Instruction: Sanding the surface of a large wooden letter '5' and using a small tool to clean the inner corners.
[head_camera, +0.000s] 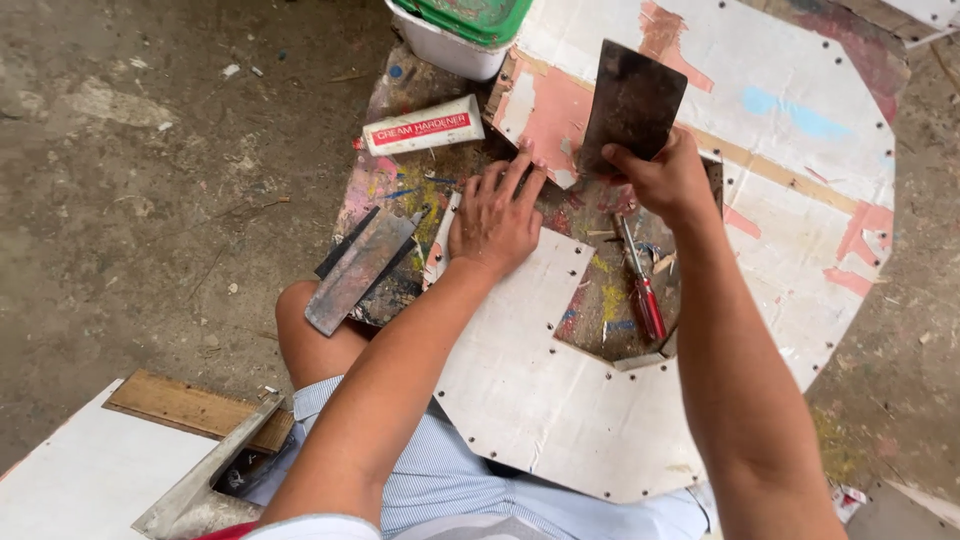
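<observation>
My left hand (495, 222) lies flat, fingers spread, on the white ring-shaped panel (540, 400). My right hand (665, 180) is clamped on a wide putty knife (632, 105), with a red-handled screwdriver (642, 285) just below.

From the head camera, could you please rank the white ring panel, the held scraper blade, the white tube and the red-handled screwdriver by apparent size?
1. White ring panel, largest by far.
2. Scraper blade in the right hand.
3. White tube and red-handled screwdriver: too alike to rank.

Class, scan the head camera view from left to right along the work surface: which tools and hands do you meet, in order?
Flat scrapers lying stacked → white tube → left hand pressed on the board → red-handled screwdriver → right hand holding a wide dark scraper blade.
</observation>
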